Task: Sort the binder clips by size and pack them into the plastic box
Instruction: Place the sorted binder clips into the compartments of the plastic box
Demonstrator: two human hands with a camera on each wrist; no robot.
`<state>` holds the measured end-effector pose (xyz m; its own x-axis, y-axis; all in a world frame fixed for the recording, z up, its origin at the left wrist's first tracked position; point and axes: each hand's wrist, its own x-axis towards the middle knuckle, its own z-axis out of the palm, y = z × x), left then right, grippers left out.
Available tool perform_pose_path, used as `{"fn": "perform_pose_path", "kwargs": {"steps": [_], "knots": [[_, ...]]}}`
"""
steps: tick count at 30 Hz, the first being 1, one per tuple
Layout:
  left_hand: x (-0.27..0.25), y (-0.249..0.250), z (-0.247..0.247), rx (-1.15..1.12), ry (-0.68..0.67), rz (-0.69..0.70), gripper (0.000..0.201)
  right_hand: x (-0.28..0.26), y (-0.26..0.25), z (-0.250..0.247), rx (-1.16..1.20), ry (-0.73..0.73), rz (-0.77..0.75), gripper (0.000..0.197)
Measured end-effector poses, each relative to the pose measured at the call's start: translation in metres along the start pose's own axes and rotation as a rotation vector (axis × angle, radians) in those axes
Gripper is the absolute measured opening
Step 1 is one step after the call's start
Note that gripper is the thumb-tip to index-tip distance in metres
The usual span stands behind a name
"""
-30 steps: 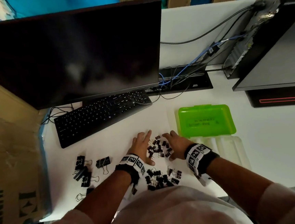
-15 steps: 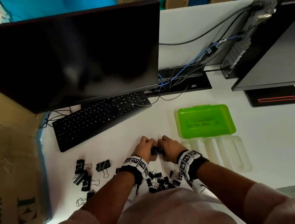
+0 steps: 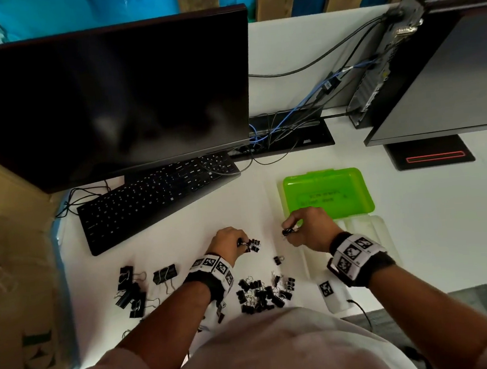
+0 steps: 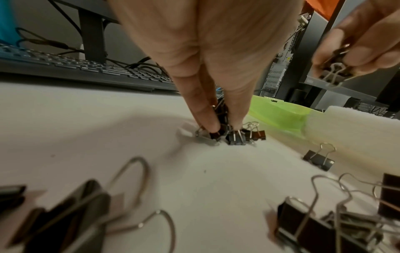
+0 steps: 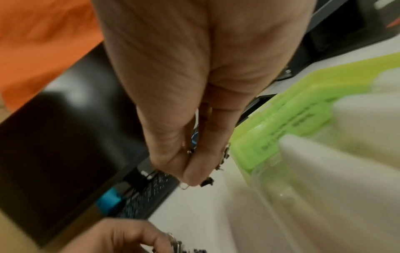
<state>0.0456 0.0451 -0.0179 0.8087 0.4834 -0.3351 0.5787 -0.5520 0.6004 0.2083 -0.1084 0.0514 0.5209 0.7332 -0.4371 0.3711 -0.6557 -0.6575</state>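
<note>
Left hand [image 3: 226,242] pinches a bunch of small black metal binder clips [image 3: 252,244] against the white desk [image 3: 431,226]; right hand [image 3: 309,227], at its 3 o'clock, clasps a second small cluster of black clips [image 3: 288,232] raised off the desk. The open plastic box, green lid [image 3: 328,194] and clear ribbed tray [image 3: 367,232], lies at 3 o'clock of the right hand. A loose heap of small clips [image 3: 264,296] sits at 6 o'clock between the wrists, larger black clips [image 3: 134,291] at 9 o'clock of the left wrist.
</note>
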Motion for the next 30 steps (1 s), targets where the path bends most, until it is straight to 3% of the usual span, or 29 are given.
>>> {"fn": "perform_pose_path", "kwargs": {"steps": [4,10,15,20,26,30], "knots": [[0.002,0.013,-0.002,0.002,0.017,0.040,0.015,-0.024,0.024,-0.010,0.174,0.108,0.144,0.017],[0.005,0.064,0.012,-0.054,-0.019,0.213,0.017,-0.044,0.040,0.004,0.193,0.155,0.307,0.018],[0.002,0.105,0.042,-0.071,-0.114,0.339,0.017,-0.052,0.038,0.005,0.061,0.136,0.310,0.030],[0.002,0.124,0.061,-0.070,-0.182,0.315,0.022,-0.067,0.044,-0.003,0.007,0.194,0.257,0.029],[0.007,0.123,0.061,-0.066,-0.222,0.257,0.048,-0.073,0.057,-0.009,-0.103,0.187,0.202,0.031],[0.007,0.116,0.055,-0.119,-0.246,0.227,0.076,-0.068,0.059,-0.008,-0.117,0.188,0.163,0.030]]}}
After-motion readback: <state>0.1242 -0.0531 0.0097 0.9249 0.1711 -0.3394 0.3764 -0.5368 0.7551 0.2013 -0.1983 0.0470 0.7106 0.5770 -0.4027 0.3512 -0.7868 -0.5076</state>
